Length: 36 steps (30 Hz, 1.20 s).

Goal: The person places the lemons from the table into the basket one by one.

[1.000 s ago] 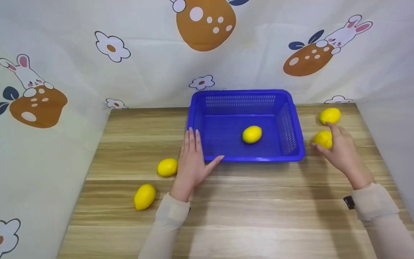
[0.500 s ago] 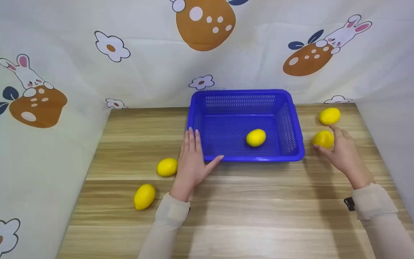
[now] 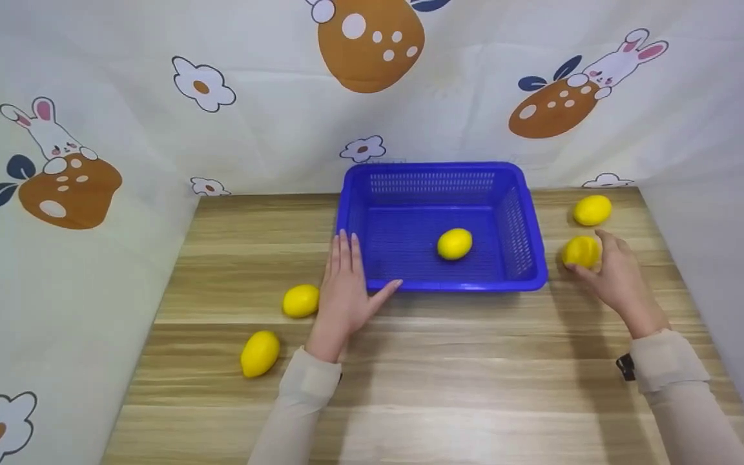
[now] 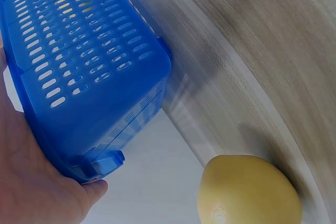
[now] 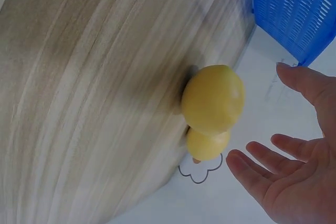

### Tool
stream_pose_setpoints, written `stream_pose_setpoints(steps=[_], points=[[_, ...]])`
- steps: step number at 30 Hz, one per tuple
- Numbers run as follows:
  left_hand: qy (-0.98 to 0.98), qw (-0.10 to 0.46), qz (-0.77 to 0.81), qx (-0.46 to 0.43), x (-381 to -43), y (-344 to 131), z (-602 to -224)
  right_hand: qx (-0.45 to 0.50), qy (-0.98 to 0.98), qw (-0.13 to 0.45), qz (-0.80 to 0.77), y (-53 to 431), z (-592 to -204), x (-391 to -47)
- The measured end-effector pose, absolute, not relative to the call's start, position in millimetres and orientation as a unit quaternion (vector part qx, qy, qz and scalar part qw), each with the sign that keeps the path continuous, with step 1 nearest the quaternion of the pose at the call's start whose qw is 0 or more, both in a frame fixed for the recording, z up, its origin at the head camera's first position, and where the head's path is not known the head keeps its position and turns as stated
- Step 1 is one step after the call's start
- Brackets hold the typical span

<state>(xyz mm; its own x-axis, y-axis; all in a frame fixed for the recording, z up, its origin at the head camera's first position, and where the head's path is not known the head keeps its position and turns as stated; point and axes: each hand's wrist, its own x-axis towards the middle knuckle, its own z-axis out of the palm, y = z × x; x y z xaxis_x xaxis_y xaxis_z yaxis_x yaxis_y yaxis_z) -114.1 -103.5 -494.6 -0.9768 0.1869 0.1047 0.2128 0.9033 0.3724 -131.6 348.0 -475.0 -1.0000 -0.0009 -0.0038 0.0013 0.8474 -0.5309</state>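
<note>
My left hand (image 3: 345,294) rests with straight fingers on the near left corner of a blue plastic basket (image 3: 456,285), the thumb out along its front rim. In the left wrist view the palm lies against the basket rim (image 4: 39,150). One lemon (image 3: 454,244) lies inside the basket. To the right, my right hand (image 3: 620,278) hovers with thumb and fingers spread about a lemon (image 3: 580,250). The right wrist view shows a gap between that hand (image 5: 299,166) and the nearer lemon (image 5: 214,99). Another lemon (image 3: 592,210) sits just behind it.
Left of the basket, two lemons lie on the wood-grain table (image 3: 449,387): one lemon (image 3: 301,301) beside my left hand, the other lemon (image 3: 260,354) nearer the front. A printed cloth (image 3: 268,77) rises behind the table and along both sides.
The lemon in the basket rolled a little right, then back left. My right hand has shifted slightly, its fingers still spread around the lemon. The left hand stays in place.
</note>
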Motion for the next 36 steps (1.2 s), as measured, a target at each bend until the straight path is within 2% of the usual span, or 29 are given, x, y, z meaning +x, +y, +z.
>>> stream_pose_setpoints(steps=[19, 36], points=[[-0.975, 0.030, -0.199, -0.099, -114.3, -103.6, -494.6, 0.031, 0.963, 0.035, -0.267, 353.2, -490.3, -140.8], [-0.976, 0.018, -0.199, -0.090, -114.7, -103.4, -493.0, 0.046, 0.963, 0.042, -0.262, 353.0, -503.0, -149.1]])
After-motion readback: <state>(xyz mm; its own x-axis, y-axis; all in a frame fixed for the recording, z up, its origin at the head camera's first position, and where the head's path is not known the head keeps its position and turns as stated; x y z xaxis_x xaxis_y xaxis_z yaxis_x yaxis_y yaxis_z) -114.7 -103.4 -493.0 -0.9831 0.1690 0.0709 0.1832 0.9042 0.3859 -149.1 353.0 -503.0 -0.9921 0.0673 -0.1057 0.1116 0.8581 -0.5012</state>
